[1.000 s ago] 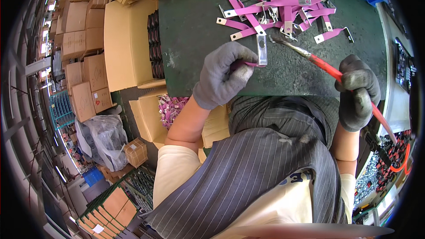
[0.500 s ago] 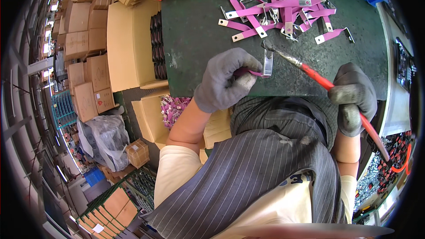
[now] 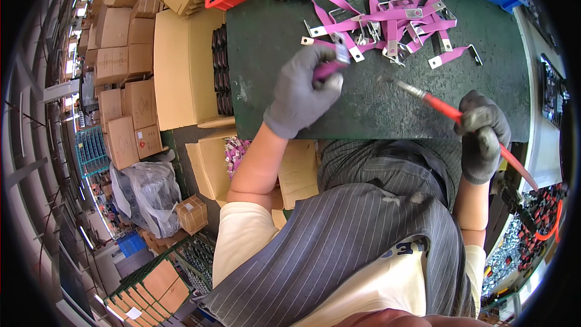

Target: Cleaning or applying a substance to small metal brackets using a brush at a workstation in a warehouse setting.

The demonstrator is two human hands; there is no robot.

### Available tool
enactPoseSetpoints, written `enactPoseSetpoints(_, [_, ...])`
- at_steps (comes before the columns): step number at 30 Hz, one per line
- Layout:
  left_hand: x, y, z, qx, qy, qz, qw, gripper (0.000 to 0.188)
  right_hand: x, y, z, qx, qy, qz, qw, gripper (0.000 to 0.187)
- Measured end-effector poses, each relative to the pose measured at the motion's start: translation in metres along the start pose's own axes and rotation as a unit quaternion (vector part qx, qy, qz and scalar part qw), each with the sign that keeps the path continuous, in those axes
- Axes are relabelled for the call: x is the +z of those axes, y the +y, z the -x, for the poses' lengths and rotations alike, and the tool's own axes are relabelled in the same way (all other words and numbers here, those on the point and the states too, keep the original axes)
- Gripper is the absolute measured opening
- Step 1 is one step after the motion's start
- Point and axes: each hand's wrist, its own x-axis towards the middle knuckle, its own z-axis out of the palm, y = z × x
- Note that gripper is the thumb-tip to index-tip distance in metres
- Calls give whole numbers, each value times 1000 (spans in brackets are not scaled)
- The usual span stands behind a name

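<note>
- Gripping in the gloved left hand [image 3: 302, 94], thumb against fingers: a purple strip [image 3: 327, 71], over the dark green table [image 3: 260, 39], just to the near left of the tangled pile of strips [image 3: 393, 15].
- Pointing toward the far side, past the fingers and slightly blurred: the strip's metal end [image 3: 342, 52]. Best left exposed like this, free of the glove.
- Wrapped firmly in the gloved right hand [image 3: 484, 138]: a red-handled tool [image 3: 442, 107], blurred tip angled to the far left, handle tail toward the near right.
- Clearly apart, with bare tabletop between: tool tip and strip.
- Pinch close to the metal end, judging by the flexible look of the purple part.
- Steady the left hand before any contact between tip and metal.
- Guide the tool evenly from the handle; avoid swinging toward the left fingers.
- Mind the pile's bent metal ends, probably easy to snag.
- Allow room around the lone strip [image 3: 449, 58] to the right of the pile.
</note>
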Motion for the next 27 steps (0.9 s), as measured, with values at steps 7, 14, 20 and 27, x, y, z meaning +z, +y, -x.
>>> enactPoseSetpoints(7, [3, -8, -53, 50, 71, -308, 947, 25, -24, 34, 23, 141, 125, -61, 980, 33])
enactPoseSetpoints(14, [4, -17, -65, 90, -13, -411, 907, 24, -30, 43, 27, 181, 139, -94, 969, 34])
enactPoseSetpoints(20, [0, -20, -45, 114, 67, -390, 911, 22, -29, 43, 25, 171, 129, -121, 969, 34])
enactPoseSetpoints(27, [19, -22, -48, 118, 39, -393, 911, 23, -23, 46, 19, 167, 100, -140, 971, 33])
